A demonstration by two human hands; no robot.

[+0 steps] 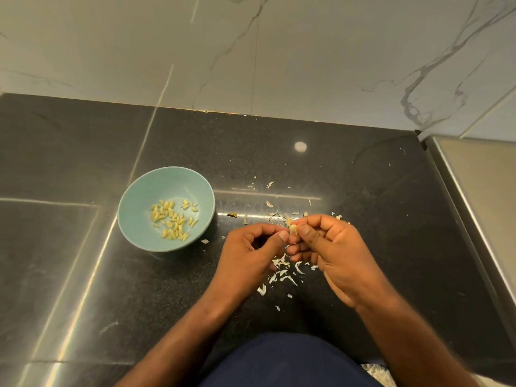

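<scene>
Pinching one seed [293, 228] between them, the left hand [248, 248] and right hand [339, 254] hold it just above the husks [282, 270], fingers curled. Its long axis is too small to read. The bowl [139, 195] lies left, nearer the left hand.

place: home kitchen | dark stone counter [363, 191] | marble wall tiles [307, 51] | bowl [134, 219]

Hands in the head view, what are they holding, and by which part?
A small pale seed, pinched from opposite sides by the fingertips of the left hand and right hand; they hide most of it.
</scene>
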